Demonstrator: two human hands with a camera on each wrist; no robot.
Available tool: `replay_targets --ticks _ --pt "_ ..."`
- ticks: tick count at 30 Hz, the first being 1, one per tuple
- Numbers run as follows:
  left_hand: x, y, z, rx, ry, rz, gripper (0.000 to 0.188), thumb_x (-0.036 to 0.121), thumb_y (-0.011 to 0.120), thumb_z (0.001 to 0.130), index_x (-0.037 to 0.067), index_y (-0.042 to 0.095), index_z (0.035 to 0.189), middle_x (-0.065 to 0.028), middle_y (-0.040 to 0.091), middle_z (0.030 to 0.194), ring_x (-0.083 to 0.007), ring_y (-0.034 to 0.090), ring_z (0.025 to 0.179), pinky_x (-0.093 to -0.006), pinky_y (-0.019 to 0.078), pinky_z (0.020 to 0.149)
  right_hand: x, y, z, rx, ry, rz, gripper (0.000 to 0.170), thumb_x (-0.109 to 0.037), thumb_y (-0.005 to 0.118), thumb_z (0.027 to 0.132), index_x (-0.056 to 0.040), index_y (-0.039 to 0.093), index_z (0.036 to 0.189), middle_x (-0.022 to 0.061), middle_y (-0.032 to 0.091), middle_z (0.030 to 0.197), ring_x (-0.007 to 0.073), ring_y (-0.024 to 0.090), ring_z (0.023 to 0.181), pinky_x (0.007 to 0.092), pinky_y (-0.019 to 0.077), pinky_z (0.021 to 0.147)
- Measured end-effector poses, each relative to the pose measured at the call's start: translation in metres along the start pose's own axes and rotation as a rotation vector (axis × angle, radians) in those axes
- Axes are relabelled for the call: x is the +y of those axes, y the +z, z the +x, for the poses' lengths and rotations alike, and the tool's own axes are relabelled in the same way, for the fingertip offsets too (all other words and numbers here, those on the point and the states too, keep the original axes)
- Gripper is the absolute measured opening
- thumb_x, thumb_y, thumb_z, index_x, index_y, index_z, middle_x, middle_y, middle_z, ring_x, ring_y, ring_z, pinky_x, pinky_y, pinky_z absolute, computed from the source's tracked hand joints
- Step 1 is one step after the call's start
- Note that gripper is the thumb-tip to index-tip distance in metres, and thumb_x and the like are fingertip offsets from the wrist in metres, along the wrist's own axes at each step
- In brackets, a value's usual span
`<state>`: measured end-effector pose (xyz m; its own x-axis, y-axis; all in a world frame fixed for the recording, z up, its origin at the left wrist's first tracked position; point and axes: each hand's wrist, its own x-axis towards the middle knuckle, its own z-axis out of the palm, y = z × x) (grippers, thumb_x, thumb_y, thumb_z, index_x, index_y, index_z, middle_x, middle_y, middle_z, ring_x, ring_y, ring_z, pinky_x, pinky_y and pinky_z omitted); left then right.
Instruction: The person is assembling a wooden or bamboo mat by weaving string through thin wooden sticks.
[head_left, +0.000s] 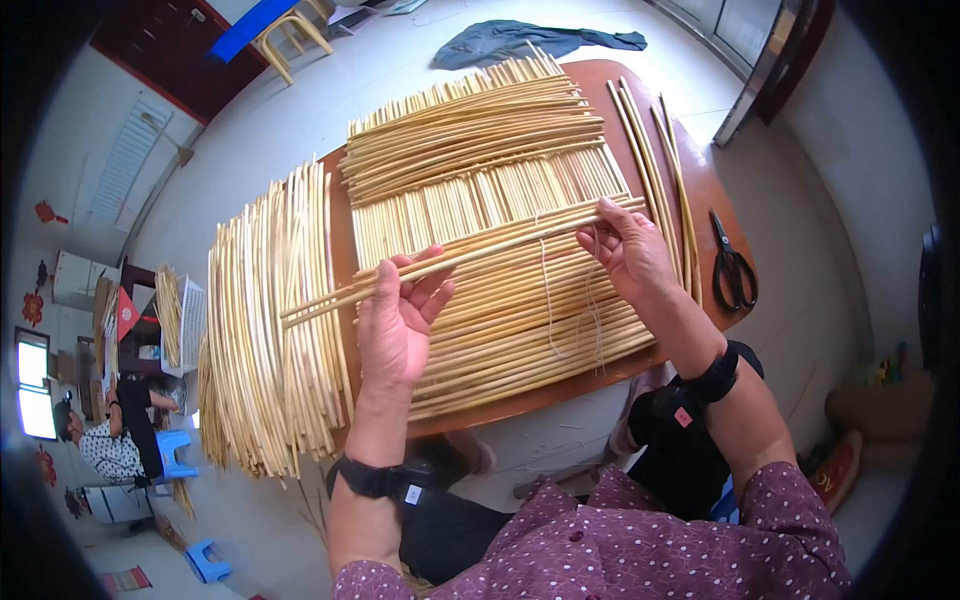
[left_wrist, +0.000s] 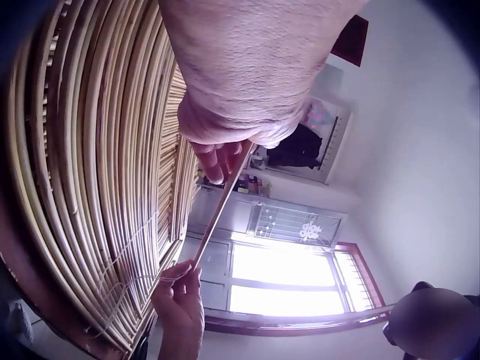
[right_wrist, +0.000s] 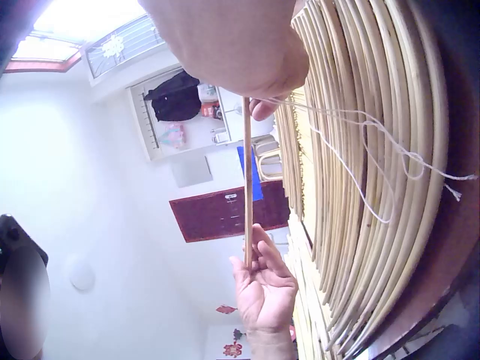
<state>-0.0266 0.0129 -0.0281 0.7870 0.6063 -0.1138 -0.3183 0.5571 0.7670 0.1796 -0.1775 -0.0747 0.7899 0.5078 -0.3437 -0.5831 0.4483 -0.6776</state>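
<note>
A few long, thin, pale sticks (head_left: 510, 240) stretch between both hands above the table. My left hand (head_left: 398, 325), palm up, holds them nearer their left end, with the thumb on one side and bent fingers on the other. At the right end, my right hand (head_left: 637, 260) pinches the sticks between thumb and fingers. Below lies a mat of parallel sticks (head_left: 500, 345). White string (right_wrist: 375, 124) hangs from by the right hand over that mat, looped and knotted in the right wrist view. The left hand (right_wrist: 266, 292) also shows there, fingers bent at the stick.
A loose bundle of sticks (head_left: 450, 140) lies across the mat's far part. Another pile (head_left: 270, 330) overhangs the left edge of the brown table (head_left: 595, 72). Several single sticks (head_left: 655, 180) and black scissors (head_left: 727, 252) lie right. Another person (head_left: 110, 440) sits far left.
</note>
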Motion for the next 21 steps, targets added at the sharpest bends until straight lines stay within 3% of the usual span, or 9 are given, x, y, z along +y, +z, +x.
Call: replay_targets --ticks 8,10,21 --pt "0.0035 -0.0079 -0.0006 0.056 -0.022 0.035 0.014 0.023 0.058 0.096 0.009 0.061 0.097 -0.0202 0.064 0.113 -0.0278 0.066 0.099 -0.036 0.0597 0.081 0.0044 0.0014 0.0 -0.004 0.027 -0.022 0.016 -0.012 0.064 0.091 -0.0011 0.053 0.094 0.0092 0.061 0.085 0.0204 0.067 0.077 0.0305 0.0622 0.07" --pt "0.004 -0.0092 -0.0007 0.03 -0.033 0.017 0.013 0.019 0.059 0.095 0.007 0.061 0.1 -0.0219 0.063 0.115 -0.0307 0.065 0.104 -0.0373 0.0596 0.083 0.0049 0.0018 0.0003 -0.005 0.029 -0.027 0.016 -0.013 0.064 0.092 -0.001 0.054 0.094 0.0093 0.061 0.086 0.0202 0.067 0.078 0.0304 0.0622 0.07" --pt "0.0049 -0.0058 -0.0011 0.047 0.031 0.07 0.015 0.024 0.063 0.093 0.009 0.06 0.096 -0.0198 0.066 0.108 -0.0269 0.068 0.095 -0.0356 0.0617 0.076 0.0045 0.0018 0.0004 -0.002 0.038 -0.023 0.016 -0.013 0.062 0.093 0.0006 0.055 0.094 0.0104 0.062 0.086 0.0186 0.067 0.077 0.0287 0.0627 0.069"
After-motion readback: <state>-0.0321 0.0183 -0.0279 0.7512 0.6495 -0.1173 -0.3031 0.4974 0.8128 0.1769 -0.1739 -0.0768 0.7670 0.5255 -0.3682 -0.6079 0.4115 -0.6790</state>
